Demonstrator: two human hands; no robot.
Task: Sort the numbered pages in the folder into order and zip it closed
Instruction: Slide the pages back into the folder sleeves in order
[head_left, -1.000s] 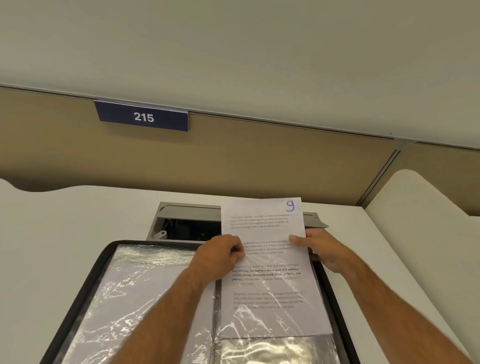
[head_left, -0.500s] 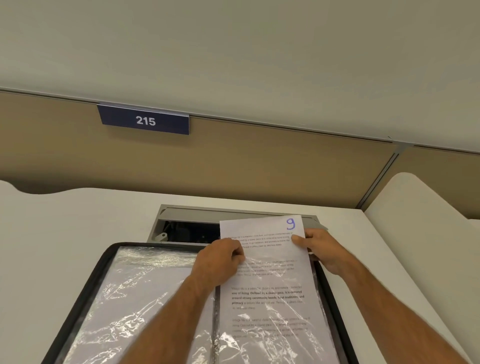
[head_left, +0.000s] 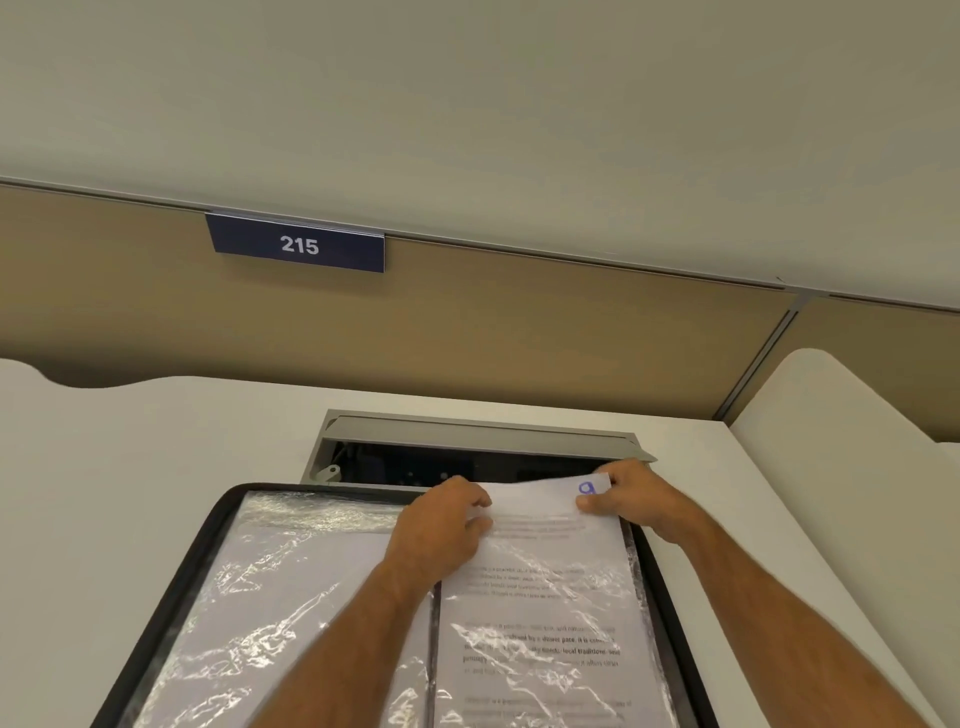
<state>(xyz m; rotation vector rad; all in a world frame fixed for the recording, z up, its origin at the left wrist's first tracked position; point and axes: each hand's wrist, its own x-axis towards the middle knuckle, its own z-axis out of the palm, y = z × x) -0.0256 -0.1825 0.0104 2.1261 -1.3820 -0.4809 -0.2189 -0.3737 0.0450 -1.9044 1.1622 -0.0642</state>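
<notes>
A black zip folder (head_left: 208, 540) lies open on the white desk, with clear plastic sleeves on both sides. A printed page marked with a blue 9 (head_left: 540, 613) sits almost fully inside the right-hand sleeve; only its top strip sticks out. My left hand (head_left: 441, 525) pinches the page's top left edge by the sleeve opening. My right hand (head_left: 634, 499) grips the top right corner, beside the blue 9. The left sleeve (head_left: 291, 587) holds a white sheet whose number I cannot see.
Just behind the folder, a grey cable hatch (head_left: 467, 441) stands open in the desk. A tan partition with a blue sign reading 215 (head_left: 298, 244) rises behind. A second white desk surface (head_left: 841, 441) curves away at the right.
Both hands have pushed page 9 down into the right sleeve; a second ago about half of it stood above the folder, now only its top strip shows.
</notes>
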